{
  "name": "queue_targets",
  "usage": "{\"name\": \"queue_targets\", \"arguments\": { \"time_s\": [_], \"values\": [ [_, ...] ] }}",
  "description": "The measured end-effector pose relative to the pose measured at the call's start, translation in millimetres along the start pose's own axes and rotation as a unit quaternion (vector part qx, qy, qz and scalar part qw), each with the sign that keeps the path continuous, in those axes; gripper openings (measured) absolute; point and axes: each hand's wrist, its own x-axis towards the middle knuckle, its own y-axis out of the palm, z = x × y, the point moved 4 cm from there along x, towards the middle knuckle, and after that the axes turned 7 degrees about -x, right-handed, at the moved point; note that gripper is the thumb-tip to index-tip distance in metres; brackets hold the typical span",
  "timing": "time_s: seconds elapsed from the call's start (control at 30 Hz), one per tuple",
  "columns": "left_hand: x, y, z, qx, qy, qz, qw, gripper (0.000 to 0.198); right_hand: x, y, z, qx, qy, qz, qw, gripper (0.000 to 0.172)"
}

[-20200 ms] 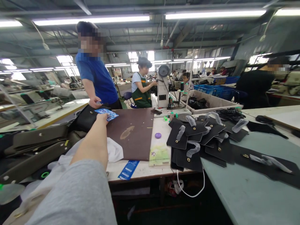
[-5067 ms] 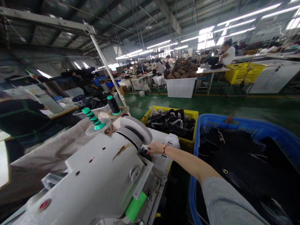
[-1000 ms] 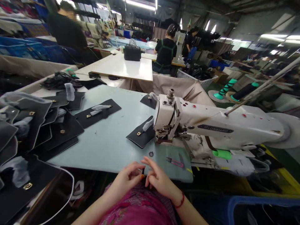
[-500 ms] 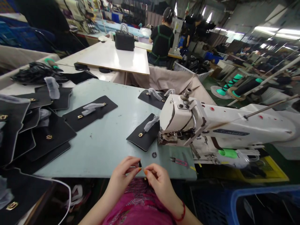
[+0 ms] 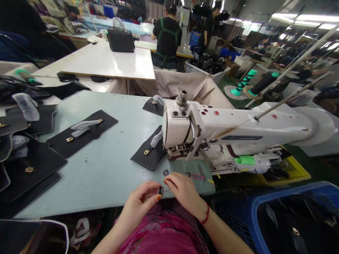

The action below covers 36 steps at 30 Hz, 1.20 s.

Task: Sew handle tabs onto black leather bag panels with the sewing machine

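Between the thumb and fingers of my left hand [image 5: 141, 199] is a small bobbin [image 5: 160, 191] wound with black thread, in front of the table's near edge. My right hand [image 5: 185, 193] is closed just to the right of the bobbin, its fingertips pinched together; whatever they hold is too small to make out. Just beyond that hand lie a small dark round disc [image 5: 165, 172] and pink-handled thread snips [image 5: 195, 176]. A black leather panel [image 5: 148, 160] with a gold clasp and a wrapped strap lies by the head of the white sewing machine [image 5: 212, 123].
More black panels [image 5: 90, 121] lie on the pale green table [image 5: 113, 176], with several stacked at left. A blue crate [image 5: 254, 211] holding black pieces stands at right. Thread cones [image 5: 246, 81] rise behind the machine. A person [image 5: 167, 35] works farther back.
The view has turned to the right. My right hand has risen and turned over, its fingertips now higher beside the bobbin. The left hand still holds the bobbin, which now shows more clearly.
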Motion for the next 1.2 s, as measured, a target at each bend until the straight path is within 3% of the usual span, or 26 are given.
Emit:
{"name": "queue_targets", "arguments": {
  "time_s": [0.13,0.3,0.43,0.53,0.7,0.87,1.07,1.2],
  "values": [
    [5,10.9,-10,0.088,0.056,0.026,0.994,0.018,-9,-13,10,-0.074,-0.026,-0.013,0.997,0.018],
    [11,15.3,-15,0.113,0.094,0.002,0.989,0.016,-37,-6,22,-0.071,-0.034,-0.02,0.997,0.02],
    [10,11.4,-2,-0.014,0.008,-0.019,1.0,0.024,-53,9,14,-0.005,-0.017,-0.015,1.0,0.016],
    [6,11.7,4,-0.095,-0.064,0.019,0.993,0.028,-53,16,5,0.021,-0.01,0.001,1.0,0.014],
    [1,8.8,8,-0.124,-0.125,0.051,0.983,0.03,-38,10,-1,0.05,0.0,0.012,0.999,0.013],
    [3,0.7,15,-0.125,-0.151,0.048,0.979,0.032,-22,3,0,0.025,-0.036,0.044,0.998,0.009],
    [5,7.5,5,-0.046,-0.078,0.132,0.987,0.023,-15,0,2,-0.095,-0.093,0.032,0.991,0.008],
    [3,10.0,15,-0.108,-0.163,0.136,0.971,0.024,-21,2,3,-0.067,-0.114,0.015,0.991,0.013]
  ]
}}
